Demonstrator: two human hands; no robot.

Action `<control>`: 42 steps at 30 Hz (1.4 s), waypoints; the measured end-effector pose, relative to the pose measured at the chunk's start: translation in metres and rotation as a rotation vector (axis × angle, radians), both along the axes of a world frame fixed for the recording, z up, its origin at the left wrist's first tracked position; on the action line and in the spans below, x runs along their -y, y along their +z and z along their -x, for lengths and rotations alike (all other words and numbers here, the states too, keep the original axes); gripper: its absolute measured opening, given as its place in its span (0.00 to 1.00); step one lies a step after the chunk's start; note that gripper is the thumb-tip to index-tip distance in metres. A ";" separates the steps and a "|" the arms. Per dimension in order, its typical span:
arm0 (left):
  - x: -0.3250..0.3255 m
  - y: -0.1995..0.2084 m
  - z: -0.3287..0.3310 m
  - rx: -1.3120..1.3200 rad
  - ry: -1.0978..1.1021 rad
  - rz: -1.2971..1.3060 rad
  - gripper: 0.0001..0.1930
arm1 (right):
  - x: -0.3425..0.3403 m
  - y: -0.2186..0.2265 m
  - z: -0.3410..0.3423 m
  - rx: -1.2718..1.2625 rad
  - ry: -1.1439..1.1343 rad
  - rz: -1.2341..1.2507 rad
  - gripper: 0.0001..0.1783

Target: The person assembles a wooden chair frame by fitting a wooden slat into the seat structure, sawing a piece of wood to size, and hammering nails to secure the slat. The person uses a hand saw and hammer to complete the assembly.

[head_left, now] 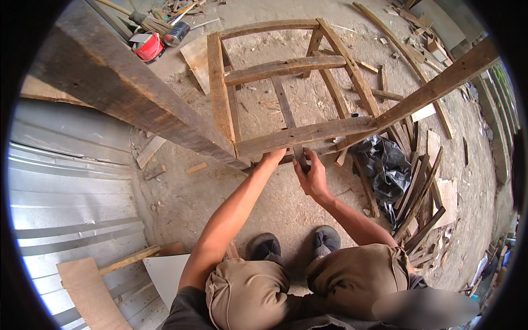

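A bare, worn wooden chair frame [220, 104] stands in front of me. A thick post [143, 99] rises close to my view at its left, and another post [440, 88] slants up at the right. My right hand [313, 179] is closed around the near end of a narrow dark wooden strip [284, 105]. The strip runs away from me beneath the frame's near rail [324, 133] and through the open middle. Beside it, my left hand [272, 158] reaches to the underside of that rail, its fingers hidden.
Scrap wood [421, 190] and a black plastic bag [385, 168] lie at the right. Corrugated metal sheeting [71, 187] lines the left side. A red can [148, 48] and a dark can [176, 34] lie at the far left. My shoes [265, 246] are below the frame.
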State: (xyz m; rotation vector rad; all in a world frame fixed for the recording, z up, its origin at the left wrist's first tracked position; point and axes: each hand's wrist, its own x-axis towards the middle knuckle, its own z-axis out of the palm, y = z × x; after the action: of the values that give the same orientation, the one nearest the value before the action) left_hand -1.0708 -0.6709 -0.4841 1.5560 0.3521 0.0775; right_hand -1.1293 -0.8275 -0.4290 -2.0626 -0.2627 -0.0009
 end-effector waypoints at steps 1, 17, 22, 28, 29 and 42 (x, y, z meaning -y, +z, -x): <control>0.001 0.009 -0.001 -0.016 -0.010 0.040 0.16 | 0.000 -0.002 -0.003 0.055 0.008 -0.009 0.27; -0.021 -0.004 -0.006 0.004 0.059 -0.001 0.21 | -0.005 0.022 0.001 0.038 0.184 0.334 0.36; -0.026 -0.004 0.005 0.135 0.022 -0.191 0.18 | -0.001 0.021 0.000 -0.113 0.256 0.214 0.37; -0.016 0.007 0.006 0.087 -0.030 0.006 0.15 | 0.008 0.019 0.000 -0.091 0.236 0.199 0.36; -0.017 0.004 0.005 0.113 -0.028 -0.025 0.15 | 0.008 0.017 0.000 -0.075 0.233 0.203 0.37; -0.023 0.015 0.003 0.019 -0.055 -0.087 0.21 | 0.006 0.007 -0.007 0.003 0.269 0.174 0.37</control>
State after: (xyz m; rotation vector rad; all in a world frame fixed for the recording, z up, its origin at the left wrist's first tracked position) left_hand -1.0742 -0.6479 -0.4696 1.6493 0.2943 0.0651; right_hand -1.1224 -0.8331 -0.4216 -2.1834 -0.5575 0.1894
